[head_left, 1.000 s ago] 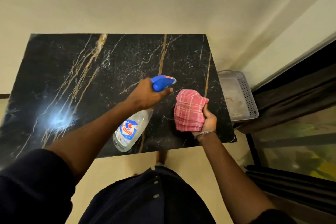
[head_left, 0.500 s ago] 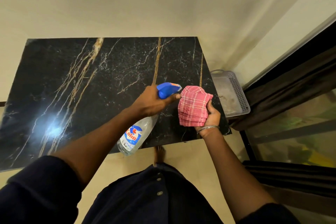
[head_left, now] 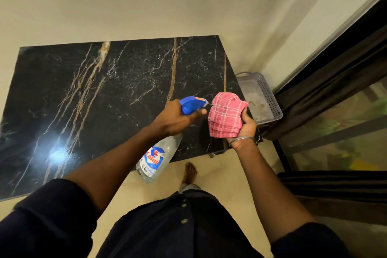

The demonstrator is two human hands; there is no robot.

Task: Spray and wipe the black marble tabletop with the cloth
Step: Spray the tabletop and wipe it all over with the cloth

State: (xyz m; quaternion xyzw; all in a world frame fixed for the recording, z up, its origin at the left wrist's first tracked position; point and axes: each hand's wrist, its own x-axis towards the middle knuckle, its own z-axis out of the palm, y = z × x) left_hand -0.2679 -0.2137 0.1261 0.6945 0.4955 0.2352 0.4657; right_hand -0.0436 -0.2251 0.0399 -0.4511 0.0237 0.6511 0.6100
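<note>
Our left hand [head_left: 176, 119] clamps its fingers on the blue-headed clear spray bottle [head_left: 157, 157], our right hand [head_left: 246, 126] on the folded pink checked cloth [head_left: 225, 117]. A grey perforated plastic basket [head_left: 270, 98] flanks the black marble surface [head_left: 125, 90].

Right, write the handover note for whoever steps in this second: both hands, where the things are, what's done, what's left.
The left hand grips the spray bottle by its blue trigger head, with the nozzle pointing at the cloth and close to it.
The right hand holds the folded pink checked cloth in the air over the near right corner of the tabletop.
A grey basket sits beside the table on the right.
Done: both tools are in hand. No wet patch or wipe mark can be made out on the marble.
Left: spray, then wipe the whole top.
</note>
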